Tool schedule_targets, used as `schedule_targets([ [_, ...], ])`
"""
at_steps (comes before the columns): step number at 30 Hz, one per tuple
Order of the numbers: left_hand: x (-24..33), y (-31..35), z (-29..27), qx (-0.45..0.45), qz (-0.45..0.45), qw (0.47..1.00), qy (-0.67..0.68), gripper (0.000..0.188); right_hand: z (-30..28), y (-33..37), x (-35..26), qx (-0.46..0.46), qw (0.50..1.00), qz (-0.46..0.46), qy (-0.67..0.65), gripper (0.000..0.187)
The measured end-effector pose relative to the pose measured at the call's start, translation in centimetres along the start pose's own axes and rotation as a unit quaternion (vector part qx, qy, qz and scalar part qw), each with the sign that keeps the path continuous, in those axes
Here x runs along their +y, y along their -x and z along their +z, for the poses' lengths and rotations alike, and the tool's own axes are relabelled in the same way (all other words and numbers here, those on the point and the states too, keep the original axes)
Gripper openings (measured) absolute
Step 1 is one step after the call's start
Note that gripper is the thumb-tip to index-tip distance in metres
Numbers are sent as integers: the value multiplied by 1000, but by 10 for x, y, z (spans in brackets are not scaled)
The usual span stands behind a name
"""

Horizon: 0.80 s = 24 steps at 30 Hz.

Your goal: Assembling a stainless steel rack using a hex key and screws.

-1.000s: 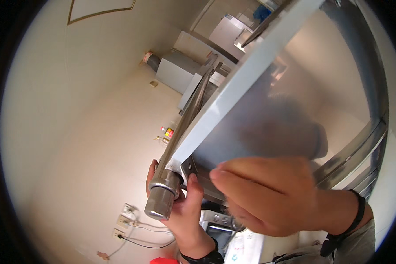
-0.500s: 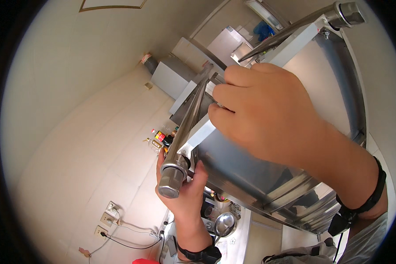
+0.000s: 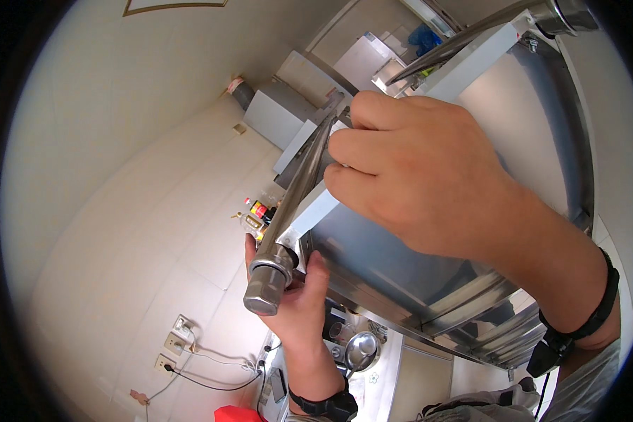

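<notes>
A stainless-steel frame with a shiny flat panel [image 3: 380, 257] is tilted up close in front of me. A round tubular leg [image 3: 297, 193] with a capped foot [image 3: 264, 288] runs along its left side, and another steel tube [image 3: 464, 41] lies at the upper right. My left hand [image 3: 299, 306] is wrapped round the lower end of the left leg, thumb on the near side. My right hand [image 3: 429, 176] is a closed fist over the pale crossbar [image 3: 313, 211]; its fingertips are hidden, so what they pinch cannot be made out.
Sauce bottles [image 3: 257, 214] stand behind the leg by the tiled wall. Below, a counter [image 3: 373, 394] holds a steel ladle [image 3: 361, 350]. Cords hang from wall sockets [image 3: 165, 363]. Grey boxy cabinets [image 3: 278, 116] are at the back, and a red item [image 3: 238, 413] shows at the lower edge.
The foot end of the left leg has shifted slightly left, while the upper right tube end has moved toward the upper right. My right hand has moved slightly left and up on the crossbar.
</notes>
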<state>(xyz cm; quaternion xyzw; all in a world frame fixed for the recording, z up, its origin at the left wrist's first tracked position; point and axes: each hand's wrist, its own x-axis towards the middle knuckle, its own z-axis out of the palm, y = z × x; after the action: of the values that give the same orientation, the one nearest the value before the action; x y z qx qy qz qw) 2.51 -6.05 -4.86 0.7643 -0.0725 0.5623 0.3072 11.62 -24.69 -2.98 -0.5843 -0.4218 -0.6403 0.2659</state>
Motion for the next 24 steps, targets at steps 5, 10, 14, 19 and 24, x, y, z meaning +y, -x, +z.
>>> schedule_targets([
  [5, -5, 2, -1, 0, 8, 1000, 11, 74, 0, 4, 2, 3, 1000, 3, -11, 10],
  [10, -4, 3, -3, 4, 2, 1000, -12, 70, 1, 4, 4, -3, 1000, -3, -18, 10],
  [14, -10, 1, -2, 14, 21, 1000, 1, 70, 6, 3, 4, 6, 1000, -15, -5, 10],
  [19, -11, 3, 5, 38, 50, 998, 15, 69, 8, 3, 6, 22, 999, -22, -14, 10],
  [24, -10, -1, 6, 23, 45, 998, -21, 67, 9, 4, 8, 20, 999, -28, -19, 10],
])
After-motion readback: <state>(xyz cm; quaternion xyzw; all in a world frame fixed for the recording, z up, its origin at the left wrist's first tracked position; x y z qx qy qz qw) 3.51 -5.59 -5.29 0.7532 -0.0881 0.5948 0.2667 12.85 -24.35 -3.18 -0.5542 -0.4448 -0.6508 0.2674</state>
